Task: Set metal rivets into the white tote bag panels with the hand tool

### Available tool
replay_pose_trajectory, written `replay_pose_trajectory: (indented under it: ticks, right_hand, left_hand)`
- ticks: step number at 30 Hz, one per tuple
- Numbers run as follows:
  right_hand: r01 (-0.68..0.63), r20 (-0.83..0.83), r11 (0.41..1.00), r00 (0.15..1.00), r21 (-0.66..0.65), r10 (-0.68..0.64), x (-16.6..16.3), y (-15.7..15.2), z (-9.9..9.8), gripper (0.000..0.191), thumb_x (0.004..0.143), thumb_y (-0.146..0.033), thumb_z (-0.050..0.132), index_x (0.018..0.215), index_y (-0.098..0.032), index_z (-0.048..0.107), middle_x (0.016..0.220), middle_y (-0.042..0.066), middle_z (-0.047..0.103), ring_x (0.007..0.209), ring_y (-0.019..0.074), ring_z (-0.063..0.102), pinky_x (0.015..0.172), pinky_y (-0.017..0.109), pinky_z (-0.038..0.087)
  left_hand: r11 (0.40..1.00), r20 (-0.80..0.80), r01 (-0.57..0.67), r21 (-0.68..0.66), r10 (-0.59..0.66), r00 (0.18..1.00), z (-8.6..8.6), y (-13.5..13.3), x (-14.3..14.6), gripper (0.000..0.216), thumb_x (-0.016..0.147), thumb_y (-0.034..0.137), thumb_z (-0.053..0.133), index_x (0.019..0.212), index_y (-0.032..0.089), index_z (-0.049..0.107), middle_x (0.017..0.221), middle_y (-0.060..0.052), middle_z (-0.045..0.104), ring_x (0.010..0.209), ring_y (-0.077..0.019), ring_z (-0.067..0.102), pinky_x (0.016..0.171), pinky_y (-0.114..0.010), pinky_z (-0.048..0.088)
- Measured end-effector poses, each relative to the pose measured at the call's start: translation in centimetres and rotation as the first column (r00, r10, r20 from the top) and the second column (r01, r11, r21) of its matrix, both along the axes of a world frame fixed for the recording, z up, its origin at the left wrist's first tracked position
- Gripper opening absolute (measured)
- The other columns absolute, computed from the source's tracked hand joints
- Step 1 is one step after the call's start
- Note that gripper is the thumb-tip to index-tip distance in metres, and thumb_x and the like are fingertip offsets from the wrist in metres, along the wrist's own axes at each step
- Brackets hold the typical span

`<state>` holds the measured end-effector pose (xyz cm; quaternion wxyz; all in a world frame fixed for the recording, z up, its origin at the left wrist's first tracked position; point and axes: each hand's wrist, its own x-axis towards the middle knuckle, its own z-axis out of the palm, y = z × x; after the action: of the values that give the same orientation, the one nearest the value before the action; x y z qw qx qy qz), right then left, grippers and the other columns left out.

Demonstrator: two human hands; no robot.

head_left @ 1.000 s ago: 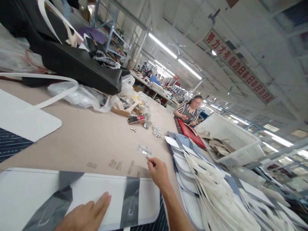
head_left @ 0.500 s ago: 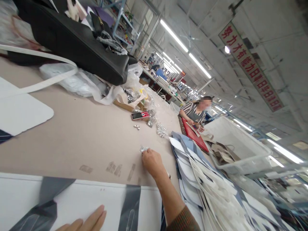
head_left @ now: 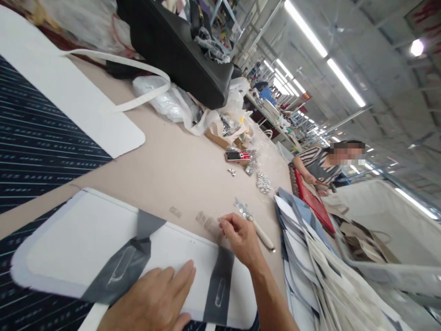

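A white bag panel (head_left: 79, 239) with two dark grey tabs lies in front of me, over dark blue fabric with printed lettering. My left hand (head_left: 155, 294) rests on the panel, fingers stretched out, between the two tabs. Above the panel's right part, my right hand (head_left: 239, 234) pinches a tiny shiny piece between thumb and fingers; it looks like metal, too small to name. Just beyond that hand are loose small silver metal pieces (head_left: 243, 209). A tool with a pale handle (head_left: 263, 236) lies beside them, partly behind the hand.
A red-keyed mobile phone (head_left: 237, 156) lies farther back, near a clear bag of silver pieces (head_left: 264, 183). Stacked panels with pale straps (head_left: 310, 257) stand at right, before a white bin (head_left: 389, 271). A co-worker (head_left: 320, 165) works beyond. A black bag (head_left: 182, 50) lies at back left.
My right hand has come back from the silver pieces to above the panel, pinching a tiny piece. More of my left hand shows on the panel. The view has swung left and down.
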<state>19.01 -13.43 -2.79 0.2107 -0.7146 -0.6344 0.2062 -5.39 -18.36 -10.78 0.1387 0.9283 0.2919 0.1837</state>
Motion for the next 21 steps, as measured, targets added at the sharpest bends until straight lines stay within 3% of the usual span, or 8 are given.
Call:
replay_pose_trajectory:
  ticks: [2, 4, 8, 15, 21]
  right_hand:
    - [-0.082, 0.037, 0.99, 0.996, 0.114, 0.078, -1.6, -1.0, -0.2, 0.023, 0.097, -0.023, 0.054, 0.082, -0.018, 0.071, 0.066, -0.001, 0.066, 0.059, 0.0131, 0.061, 0.058, 0.023, 0.043]
    - [-0.209, 0.175, 0.958, 0.969, 0.198, 0.176, -2.9, -1.9, -0.4, 0.022, 0.097, -0.017, 0.052, 0.086, -0.018, 0.071, 0.07, 0.0, 0.067, 0.061, 0.0134, 0.061, 0.061, 0.024, 0.044]
    - [-0.385, 0.436, 0.893, 0.862, 0.232, 0.258, -4.3, -3.1, -1.2, 0.023, 0.097, -0.01, 0.048, 0.095, -0.018, 0.069, 0.075, 0.003, 0.068, 0.068, 0.0164, 0.066, 0.066, 0.026, 0.046]
    - [-0.491, 0.671, 0.843, 0.704, 0.221, 0.234, -5.8, -3.4, -1.7, 0.017, 0.093, -0.007, 0.052, 0.093, -0.02, 0.063, 0.073, 0.002, 0.067, 0.066, 0.0206, 0.063, 0.062, 0.032, 0.043]
    - [-0.527, 0.689, 0.833, 0.667, 0.169, 0.282, -5.9, -3.3, -1.5, 0.016, 0.09, -0.007, 0.058, 0.087, -0.02, 0.065, 0.073, 0.002, 0.066, 0.066, 0.0205, 0.063, 0.061, 0.033, 0.043]
  left_hand:
    - [1.0, -0.03, 0.02, -0.022, -0.021, 0.999, 1.1, 0.2, 0.0, 0.05, 0.104, 0.051, 0.056, 0.142, 0.021, 0.066, 0.137, -0.007, 0.075, 0.093, -0.026, 0.07, 0.08, -0.044, 0.058]
    - [0.999, -0.037, 0.033, -0.041, -0.034, 0.999, 1.8, 0.5, 0.0, 0.048, 0.106, 0.05, 0.052, 0.14, 0.02, 0.068, 0.136, -0.009, 0.074, 0.092, -0.0269, 0.071, 0.078, -0.045, 0.059]
    - [0.996, -0.045, 0.048, -0.078, -0.052, 0.998, 2.2, 0.7, -0.1, 0.046, 0.106, 0.05, 0.051, 0.136, 0.021, 0.07, 0.127, -0.012, 0.077, 0.09, -0.0294, 0.071, 0.077, -0.048, 0.06]
    - [0.991, -0.051, 0.095, -0.092, -0.1, 0.994, 2.7, 0.9, 0.1, 0.041, 0.107, 0.048, 0.049, 0.129, 0.024, 0.074, 0.134, -0.013, 0.074, 0.091, -0.0317, 0.071, 0.076, -0.051, 0.06]
    - [0.987, -0.085, 0.091, -0.136, -0.103, 0.991, 3.2, 1.1, 0.0, 0.047, 0.107, 0.048, 0.051, 0.14, 0.019, 0.066, 0.134, -0.015, 0.073, 0.094, -0.0318, 0.07, 0.079, -0.05, 0.059]
